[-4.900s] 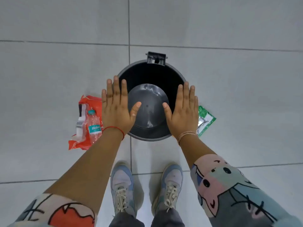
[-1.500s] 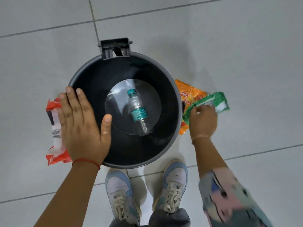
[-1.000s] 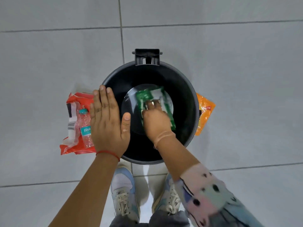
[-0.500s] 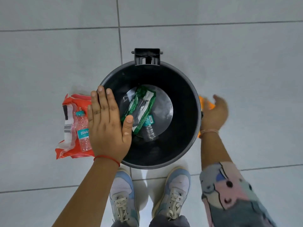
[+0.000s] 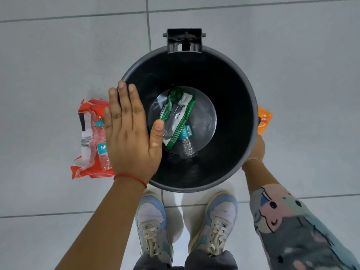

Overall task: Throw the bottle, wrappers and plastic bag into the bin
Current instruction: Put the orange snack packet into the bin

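The black round bin [image 5: 229,94] stands on the floor in front of me. At its bottom a green wrapper [image 5: 177,115] lies across a clear bottle [image 5: 187,145]. My left hand [image 5: 128,133] hovers flat over the bin's left rim, fingers apart, holding nothing. Left of the bin a second clear bottle [image 5: 101,147] lies on a red wrapper [image 5: 85,166], partly covered by my left hand. An orange wrapper [image 5: 264,119] pokes out from behind the bin's right rim. My right hand [image 5: 257,147] is just below it, fingers hidden by the bin.
Grey floor tiles surround the bin. A black hinge bracket [image 5: 184,40] sticks out at the bin's far rim. My two shoes [image 5: 153,227] stand just below the bin's near edge.
My right hand has sunk lower beside the bin, so the rim now hides most of it. The green wrapper stays in the bin. My left hand has barely moved.
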Available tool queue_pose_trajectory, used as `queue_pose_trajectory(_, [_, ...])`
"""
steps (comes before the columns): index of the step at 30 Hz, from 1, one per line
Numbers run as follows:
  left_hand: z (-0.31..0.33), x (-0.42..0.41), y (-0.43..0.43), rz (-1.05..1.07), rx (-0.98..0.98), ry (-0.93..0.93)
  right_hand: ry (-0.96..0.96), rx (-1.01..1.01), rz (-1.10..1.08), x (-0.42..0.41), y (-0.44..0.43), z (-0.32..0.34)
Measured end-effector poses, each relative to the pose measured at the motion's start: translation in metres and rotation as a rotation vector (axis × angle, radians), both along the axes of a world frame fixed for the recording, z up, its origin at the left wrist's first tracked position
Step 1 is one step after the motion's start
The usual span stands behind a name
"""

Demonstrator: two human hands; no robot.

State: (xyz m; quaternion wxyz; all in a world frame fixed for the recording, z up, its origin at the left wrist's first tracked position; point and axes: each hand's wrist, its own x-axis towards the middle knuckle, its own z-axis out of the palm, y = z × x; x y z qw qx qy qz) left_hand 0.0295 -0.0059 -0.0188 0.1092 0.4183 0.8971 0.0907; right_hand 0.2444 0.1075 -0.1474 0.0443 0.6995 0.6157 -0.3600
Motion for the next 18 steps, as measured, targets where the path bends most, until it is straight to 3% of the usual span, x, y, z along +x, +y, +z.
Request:
queue_pose_trajectory(2, [0.002,-0.001,0.0,0.004,0.002,-0.025,-0.091,0.179,0.102,-0.001,0.011,0.041])
queue_pose_trajectory(6, [0.005,-0.003,-0.001,0.002,-0.012,-0.054,0.081,0.561,0.222,-0.002,0.016,0.147])
queue_pose_trajectory(9, [0.006,-0.004,0.0,0.012,0.009,-0.089,0.164,0.738,0.485,-0.024,0.004,0.218])
queue_pose_trajectory(12, [0.008,-0.004,0.0,0.023,0.054,-0.14,0.215,0.596,0.717,-0.062,-0.016,0.217])
queue_pose_trajectory(18, [0.006,-0.006,-0.002,0.014,0.049,-0.109,-0.195,-0.039,0.974,-0.123,-0.033,0.114])
